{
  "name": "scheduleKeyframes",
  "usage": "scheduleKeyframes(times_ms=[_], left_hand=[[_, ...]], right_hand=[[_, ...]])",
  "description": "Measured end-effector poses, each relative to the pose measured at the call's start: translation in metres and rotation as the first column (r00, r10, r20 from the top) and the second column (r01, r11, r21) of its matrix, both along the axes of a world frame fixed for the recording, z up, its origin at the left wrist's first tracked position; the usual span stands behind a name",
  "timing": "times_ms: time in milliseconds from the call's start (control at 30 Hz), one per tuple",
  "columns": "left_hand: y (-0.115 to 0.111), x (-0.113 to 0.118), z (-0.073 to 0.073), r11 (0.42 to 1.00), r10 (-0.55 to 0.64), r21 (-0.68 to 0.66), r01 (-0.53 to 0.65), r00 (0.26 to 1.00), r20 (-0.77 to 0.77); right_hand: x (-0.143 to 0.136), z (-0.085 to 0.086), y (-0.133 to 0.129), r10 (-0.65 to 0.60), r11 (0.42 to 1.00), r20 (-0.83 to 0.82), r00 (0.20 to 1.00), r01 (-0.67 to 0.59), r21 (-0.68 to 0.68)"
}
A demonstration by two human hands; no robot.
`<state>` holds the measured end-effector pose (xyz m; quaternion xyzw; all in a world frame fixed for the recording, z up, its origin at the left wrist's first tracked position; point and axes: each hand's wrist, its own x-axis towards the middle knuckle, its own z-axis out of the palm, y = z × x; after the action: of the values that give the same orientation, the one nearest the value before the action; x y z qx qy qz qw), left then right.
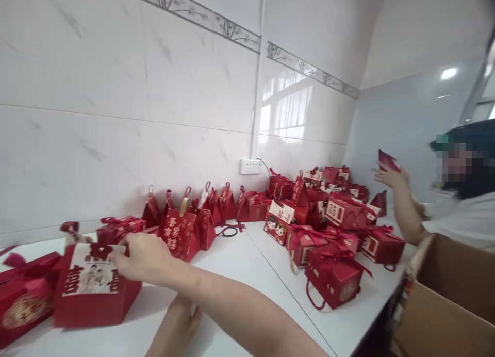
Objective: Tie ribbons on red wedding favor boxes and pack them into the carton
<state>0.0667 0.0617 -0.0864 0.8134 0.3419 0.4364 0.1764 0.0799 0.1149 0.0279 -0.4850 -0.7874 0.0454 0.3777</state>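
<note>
While your right hand (145,256) pinches the upper right edge of the red box (96,315), which stands on the white table (243,295) just beside a ribboned box (27,308), keep that pinch light so the top doesn't crease. Your left hand (187,321) is partly hidden beneath your right forearm (240,300); I can't tell whether it's spread or closed. Best let the red box's base sit flat.
</note>
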Motion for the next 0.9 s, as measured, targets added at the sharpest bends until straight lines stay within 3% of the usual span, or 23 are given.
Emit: scheduleKeyframes(times_ms=[100, 200, 267, 367, 433, 500, 567, 600, 633, 700, 800, 900], left_hand=[[0.002, -0.001, 0.000, 0.996, -0.048, 0.072, 0.056, 0.993, -0.104], [-0.015, 0.004, 0.003, 0.970, -0.113, 0.192, 0.147, 0.977, -0.179], [-0.030, 0.009, 0.007, 0.908, -0.191, 0.336, 0.252, 0.960, -0.204], [-0.045, 0.013, 0.019, 0.748, -0.302, 0.554, 0.366, 0.930, -0.208], [-0.044, 0.011, 0.034, 0.664, -0.326, 0.659, 0.354, 0.930, -0.170], [-0.034, 0.009, 0.058, 0.666, -0.263, 0.706, 0.238, 0.962, -0.076], [-0.017, 0.009, 0.086, 0.773, -0.096, 0.633, 0.033, 0.993, 0.065], [-0.008, 0.011, 0.100, 0.845, -0.026, 0.534, -0.030, 0.995, 0.097], [0.000, 0.014, 0.113, 0.926, 0.037, 0.374, -0.060, 0.997, 0.068], [0.014, 0.022, 0.132, 0.997, 0.056, 0.058, -0.055, 0.998, -0.023], [0.022, 0.032, 0.141, 0.958, -0.057, -0.285, 0.027, 0.994, -0.096], [0.022, 0.038, 0.134, 0.921, -0.160, -0.373, 0.115, 0.983, -0.094]], right_hand=[[0.040, -0.003, -0.010, 0.017, 0.998, -0.102, 0.995, -0.011, 0.056], [0.096, -0.011, -0.026, 0.016, 0.995, -0.248, 0.969, 0.008, 0.096], [0.132, -0.022, -0.033, 0.022, 0.994, -0.343, 0.939, 0.017, 0.112], [0.170, -0.046, -0.040, -0.004, 0.994, -0.481, 0.877, 0.057, 0.095], [0.182, -0.064, -0.045, -0.013, 0.995, -0.550, 0.835, 0.065, 0.075], [0.185, -0.078, -0.050, -0.011, 0.998, -0.604, 0.797, 0.044, 0.040], [0.185, -0.084, -0.053, -0.006, 1.000, -0.638, 0.770, 0.009, 0.002], [0.185, -0.085, -0.054, -0.003, 1.000, -0.647, 0.762, -0.007, -0.014], [0.185, -0.085, -0.055, -0.003, 1.000, -0.653, 0.758, -0.017, -0.025], [0.187, -0.083, -0.057, 0.001, 0.999, -0.652, 0.758, -0.030, -0.034], [0.190, -0.081, -0.063, 0.017, 0.998, -0.614, 0.789, -0.048, -0.034], [0.191, -0.081, -0.070, 0.030, 0.998, -0.554, 0.832, -0.055, -0.029]])
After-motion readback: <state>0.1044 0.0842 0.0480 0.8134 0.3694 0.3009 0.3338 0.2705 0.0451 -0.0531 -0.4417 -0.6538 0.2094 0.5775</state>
